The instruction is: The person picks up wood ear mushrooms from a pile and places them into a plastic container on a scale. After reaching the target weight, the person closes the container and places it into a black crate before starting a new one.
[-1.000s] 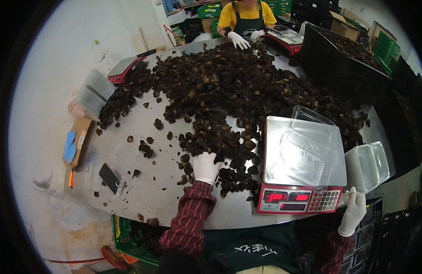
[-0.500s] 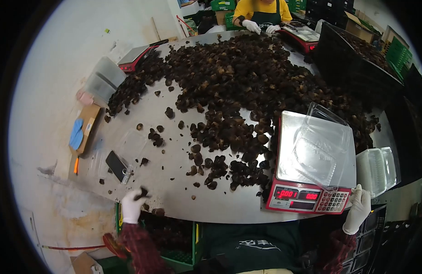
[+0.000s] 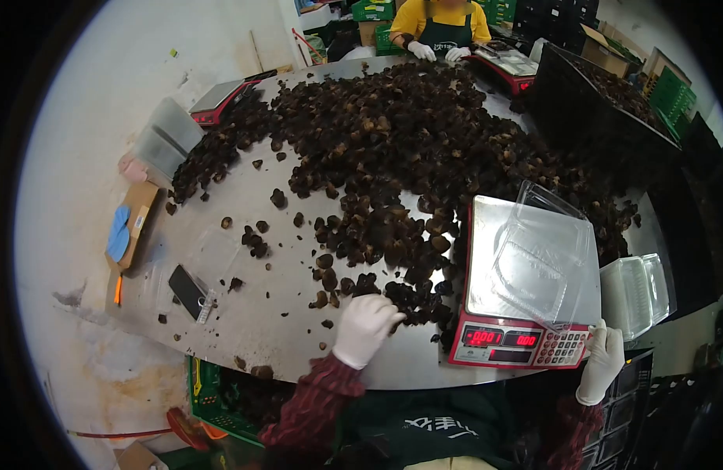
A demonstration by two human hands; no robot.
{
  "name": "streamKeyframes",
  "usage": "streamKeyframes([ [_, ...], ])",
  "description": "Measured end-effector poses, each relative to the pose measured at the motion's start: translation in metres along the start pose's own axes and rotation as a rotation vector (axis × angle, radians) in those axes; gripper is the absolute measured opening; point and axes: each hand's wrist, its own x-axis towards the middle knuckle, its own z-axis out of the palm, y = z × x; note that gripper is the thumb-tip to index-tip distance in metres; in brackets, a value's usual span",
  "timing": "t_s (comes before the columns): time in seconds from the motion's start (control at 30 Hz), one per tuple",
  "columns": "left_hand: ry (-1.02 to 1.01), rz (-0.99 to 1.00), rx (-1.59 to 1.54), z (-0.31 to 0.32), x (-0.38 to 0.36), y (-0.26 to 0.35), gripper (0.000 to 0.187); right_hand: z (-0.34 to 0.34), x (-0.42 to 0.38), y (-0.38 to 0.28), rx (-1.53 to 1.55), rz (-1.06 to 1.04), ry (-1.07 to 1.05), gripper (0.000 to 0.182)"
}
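My left hand [image 3: 367, 330], in a white glove, reaches over the steel table [image 3: 299, 348] with its fingers pinched together. Its fingertips touch the near edge of a small cluster of dark wood ear mushrooms [image 3: 418, 301]; whatever lies between them is hidden. My right hand [image 3: 602, 364], also gloved, rests against the front right corner of a red digital scale [image 3: 494, 345], fingers slightly apart and holding nothing visible. On the scale's plate lies a clear plastic clamshell box [image 3: 543, 266], tilted and opened. The main mushroom heap [image 3: 385, 133] spreads across the table behind.
Stacked clear boxes [image 3: 639, 294] stand right of the scale. At left are a phone [image 3: 187, 291], a cardboard box [image 3: 134, 223] and another scale [image 3: 220, 100]. A green crate [image 3: 209, 399] sits below the front edge. Across the table, a gloved co-worker [image 3: 439, 35] faces me.
My left hand has moved right from the table's front left edge to the mushroom cluster, and the dark piece it held no longer shows. My right hand stays by the scale.
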Motion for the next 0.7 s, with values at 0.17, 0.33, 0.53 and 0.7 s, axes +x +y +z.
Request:
streamKeyframes([
  [0.17, -0.055, 0.196, 0.209, 0.040, 0.034, -0.006, 0.025, -0.001, 0.002, 0.012, 0.017, 0.101, 0.023, 0.020],
  [0.33, -0.010, -0.113, 0.093, 0.000, 0.051, -0.055, 0.023, 0.006, 0.013, 0.030, -0.010, 0.106, 0.018, 0.022],
  [0.53, -0.175, -0.190, 0.129, 0.020, 0.112, -0.082, 0.056, 0.030, 0.028, 0.029, 0.048, 0.225, -0.155, 0.026],
  [0.7, -0.786, -0.045, 0.124, 0.029, 0.126, -0.063, 0.056, 0.038, 0.041, 0.022, 0.071, 0.418, -0.309, 0.021],
])
